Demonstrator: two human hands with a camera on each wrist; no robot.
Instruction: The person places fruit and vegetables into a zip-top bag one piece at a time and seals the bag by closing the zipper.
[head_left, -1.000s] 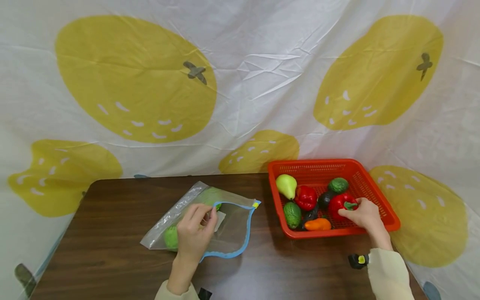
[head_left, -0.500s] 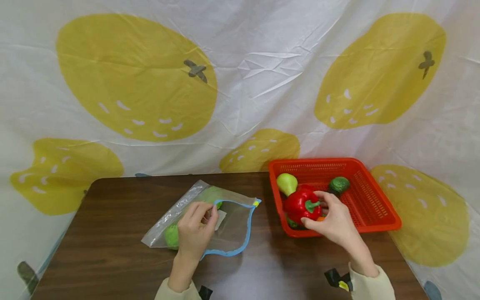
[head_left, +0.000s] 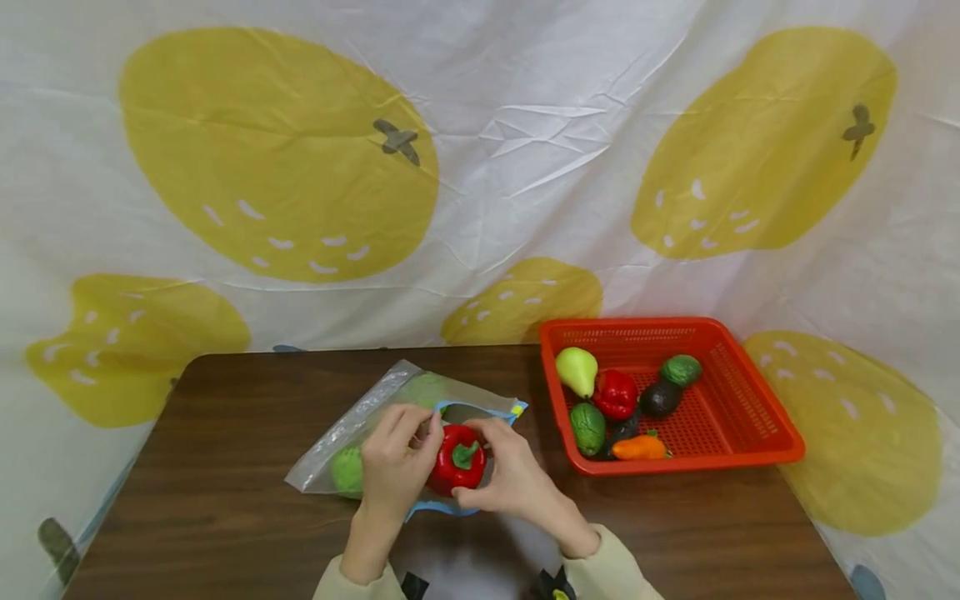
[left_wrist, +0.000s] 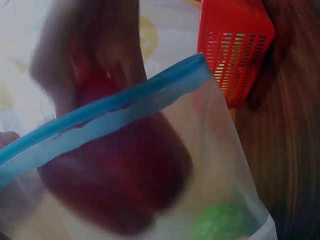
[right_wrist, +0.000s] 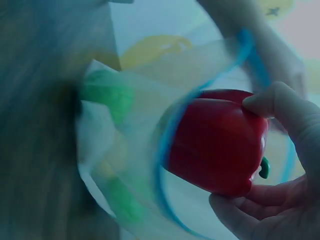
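Observation:
A red bell pepper (head_left: 450, 471) with a green stem is gripped between the thumb and fingers of my right hand (head_left: 517, 475). It is at the mouth of a clear zip bag (head_left: 360, 418) with a blue-edged opening. In the right wrist view, the front of the pepper (right_wrist: 215, 145) has passed the blue rim. My left hand (head_left: 393, 467) pinches the bag near its opening; its exact hold is partly hidden. Through the plastic show two round green items (head_left: 347, 471), their kind unclear. The left wrist view shows the pepper (left_wrist: 120, 175) behind the bag's film.
A red plastic basket (head_left: 750, 408) stands at the right on the brown table (head_left: 225, 433). Inside are a green pear (head_left: 577, 372), another red bell pepper (head_left: 617, 395), an orange pepper-like item (head_left: 639, 447), and several dark or green pieces. A lemon-print cloth (head_left: 480, 192) hangs behind.
My right hand has lifted the red bell pepper from the basket's right side and carried it left to the bag's mouth. My left hand has stayed at the bag.

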